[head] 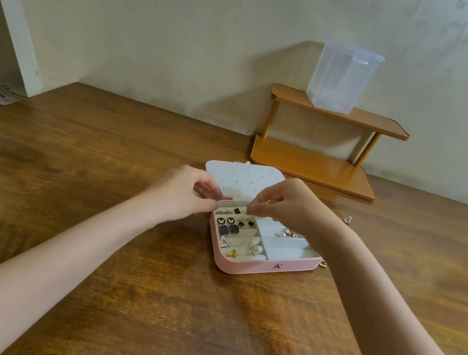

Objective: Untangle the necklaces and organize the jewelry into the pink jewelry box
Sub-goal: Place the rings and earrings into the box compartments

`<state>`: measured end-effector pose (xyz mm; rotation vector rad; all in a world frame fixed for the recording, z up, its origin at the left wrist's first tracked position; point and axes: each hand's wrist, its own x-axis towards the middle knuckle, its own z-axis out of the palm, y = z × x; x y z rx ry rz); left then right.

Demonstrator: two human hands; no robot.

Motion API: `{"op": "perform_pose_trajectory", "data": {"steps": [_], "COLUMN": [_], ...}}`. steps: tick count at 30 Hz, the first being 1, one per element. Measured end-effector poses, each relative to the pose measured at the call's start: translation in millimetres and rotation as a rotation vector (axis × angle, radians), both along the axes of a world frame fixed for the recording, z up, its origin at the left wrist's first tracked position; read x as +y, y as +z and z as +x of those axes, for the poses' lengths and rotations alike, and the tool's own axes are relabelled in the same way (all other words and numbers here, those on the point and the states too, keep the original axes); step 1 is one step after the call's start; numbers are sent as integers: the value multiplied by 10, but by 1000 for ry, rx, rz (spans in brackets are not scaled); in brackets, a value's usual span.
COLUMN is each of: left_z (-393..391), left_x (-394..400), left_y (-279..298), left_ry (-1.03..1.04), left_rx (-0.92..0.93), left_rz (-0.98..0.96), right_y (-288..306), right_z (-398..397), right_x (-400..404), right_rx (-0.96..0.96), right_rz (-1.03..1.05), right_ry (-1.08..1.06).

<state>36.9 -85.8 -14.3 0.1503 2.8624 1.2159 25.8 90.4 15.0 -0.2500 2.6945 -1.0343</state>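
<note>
Pink jewelry box [261, 265]: lies open on the wooden desk [100, 185], near the middle, its white perforated lid [241, 180] tipped back toward the wall. Interior is white, split into padded rolls and small compartments.

Contents, left half: two round black earrings with pale butterfly motifs [225, 221]; two larger dark squarish earrings [228, 229] just below them; a small brown square piece [237, 210] and a dark square stud [250, 222] in the upper compartments; gold-toned pieces [252, 248] tucked into the lower rolls. Right half: a cluster of silvery rings or hoops [288, 233], partly hidden by the right wrist.

Left hand [189, 193]: held over the box's back left corner, fingers curled, thumb and forefinger pressed together in a pinch. What they hold is too fine to make out.

Right hand [279, 204]: over the back of the box, fingertips pinching a small gold-coloured item [248, 211] just above the upper compartments. The two hands nearly meet.

Loose on the desk: a small pale earring [348, 219] to the right of the box; another gold piece [323, 263] touching the box's front right corner.

Behind: a two-tier wooden shelf [316, 163] against the wall, a clear plastic container [342, 77] on its upper tier.
</note>
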Motion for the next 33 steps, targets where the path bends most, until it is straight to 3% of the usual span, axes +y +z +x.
{"op": "perform_pose_trajectory", "data": {"steps": [7, 25, 33], "left_z": [70, 39, 55], "left_x": [55, 127, 141], "left_y": [5, -26, -30], "left_ry": [-109, -142, -144], "left_rx": [-116, -164, -151], "left_rz": [-65, -134, -143], "right_y": [45, -212, -255], "right_z": [100, 178, 188], "right_x": [-56, -246, -218], "right_rx": [-118, 47, 86], "right_rz": [164, 306, 256], "right_ry": [136, 210, 181]}}
